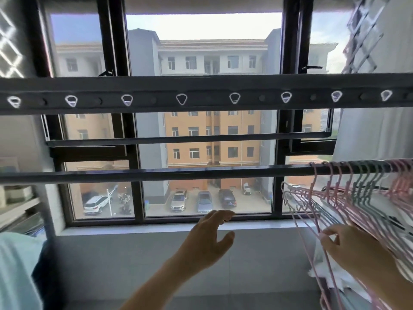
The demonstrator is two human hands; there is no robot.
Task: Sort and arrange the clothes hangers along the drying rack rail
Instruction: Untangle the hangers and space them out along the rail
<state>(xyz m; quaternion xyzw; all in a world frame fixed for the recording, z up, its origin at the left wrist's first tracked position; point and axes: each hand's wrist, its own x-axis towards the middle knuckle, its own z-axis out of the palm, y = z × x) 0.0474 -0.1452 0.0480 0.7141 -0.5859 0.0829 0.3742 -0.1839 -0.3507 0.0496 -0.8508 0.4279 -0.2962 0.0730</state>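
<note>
A dark round rail (156,173) runs across the view in front of the window. At its right end hangs a tight bunch of thin hangers (348,198), mostly pink with a few grey-green ones (366,189) among them. My right hand (353,247) pinches the lower bar of the leftmost pink hangers at the bunch's left edge. My left hand (210,238) floats below the rail near the middle, fingers spread, holding nothing.
Above the round rail, a flat dark bar (201,99) carries a row of white-rimmed hanger holes, and a thinner bar (178,138) lies between them. A window sill (156,229) sits behind. Light cloth (17,265) hangs at the lower left, white fabric (321,269) at the right.
</note>
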